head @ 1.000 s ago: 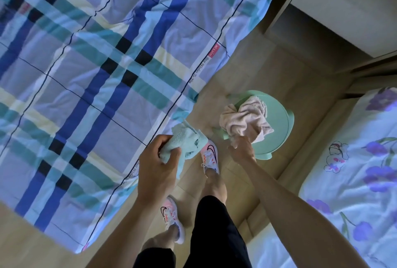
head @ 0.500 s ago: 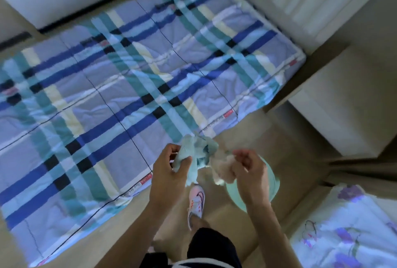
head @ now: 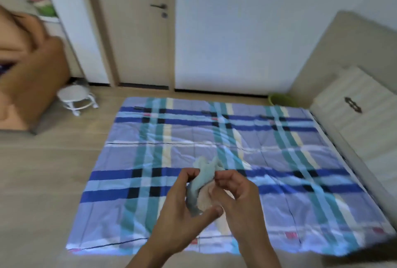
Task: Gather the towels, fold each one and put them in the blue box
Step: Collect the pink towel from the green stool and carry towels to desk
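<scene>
Item 1. Left hand: we record it low in the middle of the head view, fingers curled round the pale teal towel, thumb stretched out beneath the bundle.

Item 2. Right hand: just beside the left, fingers curled inward and gripping the pink towel, fingertips touching the teal one.

Item 3. Pale teal towel: crumpled, held between both hands above the plaid sheet, its upper end sticking up past the fingers.

Item 4. Pink towel: bunched against the teal towel, mostly hidden by the hands; a strip of it hangs below the right palm.

Item 5. Plaid sheet: spread flat on the wooden floor, striped in blue, teal, cream and black, slightly creased near its middle.

Item 6. White stool: on the floor beyond the sheet's far left corner.

Item 7. Door: closed, with a dark handle, in the far wall.

Item 8. Green basin: at the sheet's far right corner, partly hidden.

Item 9. White cabinet: along the sheet's right edge.

Item 10. Blurred orange-brown shape at the left edge: we cannot tell what it is.
</scene>
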The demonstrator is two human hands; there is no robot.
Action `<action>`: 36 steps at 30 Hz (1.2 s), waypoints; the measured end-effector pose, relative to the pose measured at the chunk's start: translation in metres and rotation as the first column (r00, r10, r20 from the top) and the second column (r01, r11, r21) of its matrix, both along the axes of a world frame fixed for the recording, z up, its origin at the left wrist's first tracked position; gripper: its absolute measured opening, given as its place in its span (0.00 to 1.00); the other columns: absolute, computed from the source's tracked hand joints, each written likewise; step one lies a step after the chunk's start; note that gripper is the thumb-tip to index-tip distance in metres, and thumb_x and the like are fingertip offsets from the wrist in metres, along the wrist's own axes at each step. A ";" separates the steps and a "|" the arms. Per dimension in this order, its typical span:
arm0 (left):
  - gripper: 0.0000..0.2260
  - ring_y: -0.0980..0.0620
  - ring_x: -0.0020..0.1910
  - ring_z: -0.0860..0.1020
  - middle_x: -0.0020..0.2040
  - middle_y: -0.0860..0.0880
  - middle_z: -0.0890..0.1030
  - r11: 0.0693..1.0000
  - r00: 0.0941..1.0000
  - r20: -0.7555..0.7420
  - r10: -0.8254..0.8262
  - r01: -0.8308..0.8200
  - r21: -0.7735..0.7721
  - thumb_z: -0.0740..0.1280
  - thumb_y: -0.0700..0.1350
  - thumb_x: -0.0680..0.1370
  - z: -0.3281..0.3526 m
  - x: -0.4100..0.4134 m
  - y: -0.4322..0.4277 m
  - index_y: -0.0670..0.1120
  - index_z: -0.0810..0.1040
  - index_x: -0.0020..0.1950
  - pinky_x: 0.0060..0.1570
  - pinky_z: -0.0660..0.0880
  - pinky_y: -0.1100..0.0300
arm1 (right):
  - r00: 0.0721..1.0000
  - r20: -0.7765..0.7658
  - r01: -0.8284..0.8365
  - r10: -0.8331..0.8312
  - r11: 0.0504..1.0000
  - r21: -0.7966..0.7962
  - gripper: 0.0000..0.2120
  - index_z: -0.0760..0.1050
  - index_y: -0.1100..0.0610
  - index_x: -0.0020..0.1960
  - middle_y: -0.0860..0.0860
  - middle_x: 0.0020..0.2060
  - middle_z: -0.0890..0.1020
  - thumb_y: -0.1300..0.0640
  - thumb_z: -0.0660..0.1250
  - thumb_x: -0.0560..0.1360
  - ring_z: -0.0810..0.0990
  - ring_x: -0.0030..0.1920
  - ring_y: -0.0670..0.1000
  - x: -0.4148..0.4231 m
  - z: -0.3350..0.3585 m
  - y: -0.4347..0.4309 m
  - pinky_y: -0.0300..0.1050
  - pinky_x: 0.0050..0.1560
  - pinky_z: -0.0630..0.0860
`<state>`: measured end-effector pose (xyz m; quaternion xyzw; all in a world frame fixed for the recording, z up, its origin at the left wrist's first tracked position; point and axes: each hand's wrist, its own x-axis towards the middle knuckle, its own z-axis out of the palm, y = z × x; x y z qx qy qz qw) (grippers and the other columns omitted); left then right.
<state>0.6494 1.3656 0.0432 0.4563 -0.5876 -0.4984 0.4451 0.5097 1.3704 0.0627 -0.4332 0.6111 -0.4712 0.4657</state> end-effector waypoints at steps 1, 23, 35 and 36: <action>0.19 0.54 0.44 0.82 0.49 0.53 0.82 0.997 0.997 0.008 0.072 -0.072 -0.017 0.77 0.41 0.72 0.003 0.022 -0.001 0.47 0.74 0.58 0.43 0.79 0.60 | 0.999 0.003 -0.041 0.041 0.999 -0.004 0.12 0.83 0.55 0.44 0.52 0.38 0.87 0.71 0.70 0.72 0.85 0.41 0.49 0.024 0.006 -0.005 0.39 0.39 0.80; 0.11 0.57 0.34 0.76 0.37 0.47 0.80 0.238 0.236 0.038 0.971 -0.969 -0.066 0.63 0.38 0.67 0.000 0.495 0.131 0.45 0.76 0.48 0.34 0.72 0.62 | 0.385 0.159 -0.917 0.909 0.396 -0.043 0.06 0.81 0.62 0.52 0.58 0.42 0.88 0.68 0.68 0.77 0.85 0.44 0.45 0.549 0.019 0.001 0.28 0.46 0.75; 0.09 0.57 0.34 0.76 0.36 0.50 0.80 -0.227 -0.245 0.113 0.963 -0.962 -0.152 0.65 0.34 0.69 0.019 0.658 0.179 0.46 0.76 0.44 0.34 0.71 0.67 | 0.150 0.254 -0.975 0.955 0.185 -0.120 0.13 0.80 0.57 0.56 0.52 0.55 0.86 0.69 0.70 0.75 0.81 0.63 0.49 0.774 -0.022 -0.022 0.30 0.54 0.76; 0.11 0.58 0.33 0.76 0.36 0.50 0.80 -0.264 -0.286 0.128 0.950 -0.951 -0.160 0.66 0.31 0.70 0.021 0.672 0.181 0.46 0.76 0.44 0.33 0.71 0.68 | 0.130 0.238 -0.979 0.963 0.163 -0.125 0.14 0.79 0.55 0.56 0.51 0.57 0.85 0.68 0.72 0.74 0.79 0.65 0.49 0.792 -0.023 -0.027 0.34 0.59 0.76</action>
